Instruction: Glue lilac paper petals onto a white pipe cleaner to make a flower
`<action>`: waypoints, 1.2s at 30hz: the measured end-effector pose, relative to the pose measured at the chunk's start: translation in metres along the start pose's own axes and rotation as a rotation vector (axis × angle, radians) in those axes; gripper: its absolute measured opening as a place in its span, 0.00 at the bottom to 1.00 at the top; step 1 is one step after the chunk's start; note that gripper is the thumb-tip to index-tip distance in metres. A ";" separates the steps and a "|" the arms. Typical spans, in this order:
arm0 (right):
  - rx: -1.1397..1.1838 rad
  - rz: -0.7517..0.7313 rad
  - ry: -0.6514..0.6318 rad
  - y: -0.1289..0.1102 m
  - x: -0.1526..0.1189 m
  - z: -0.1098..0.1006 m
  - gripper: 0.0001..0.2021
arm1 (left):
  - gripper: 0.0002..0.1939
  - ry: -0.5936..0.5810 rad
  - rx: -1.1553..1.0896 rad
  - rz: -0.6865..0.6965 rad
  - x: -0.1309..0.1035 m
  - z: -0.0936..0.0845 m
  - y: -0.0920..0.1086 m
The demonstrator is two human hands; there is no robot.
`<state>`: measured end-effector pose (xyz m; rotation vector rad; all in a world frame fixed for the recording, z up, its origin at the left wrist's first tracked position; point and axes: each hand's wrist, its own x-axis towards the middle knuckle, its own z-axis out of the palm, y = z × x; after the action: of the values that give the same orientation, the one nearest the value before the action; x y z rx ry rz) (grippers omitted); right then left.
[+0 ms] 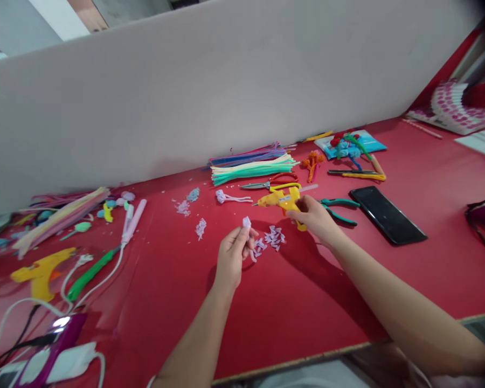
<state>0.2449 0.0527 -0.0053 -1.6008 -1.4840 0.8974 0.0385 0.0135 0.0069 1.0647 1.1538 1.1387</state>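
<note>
Between the fingertips of my left hand (233, 252) is a small lilac pipe-cleaner flower (247, 222), held upright with part of its stem showing below. My right hand (314, 216) is wrapped around the handle of a yellow glue gun (281, 199), whose nozzle points left, a little above and right of the flower. Short cut lilac pieces (275, 237) lie in a loose pile between the two hands. Another lilac pipe-cleaner flower (221, 196) with its stems lies beyond my left hand.
Scissors (262, 185), bundled pipe cleaners (250, 170) and orange flowers (312, 160) lie toward the white partition. Green-handled pliers (341, 202) and a black phone (387, 214) are on the right. A second glue gun (40, 272), cables and a purple power strip (67, 337) crowd the left.
</note>
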 end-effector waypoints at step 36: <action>0.342 -0.051 -0.295 -0.031 -0.040 0.015 0.18 | 0.18 0.106 -0.052 -0.055 0.008 -0.009 -0.004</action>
<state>0.2149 0.0149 0.0149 -1.2140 -1.4622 1.3233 0.0304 0.0208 0.0012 0.9371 1.2225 1.1872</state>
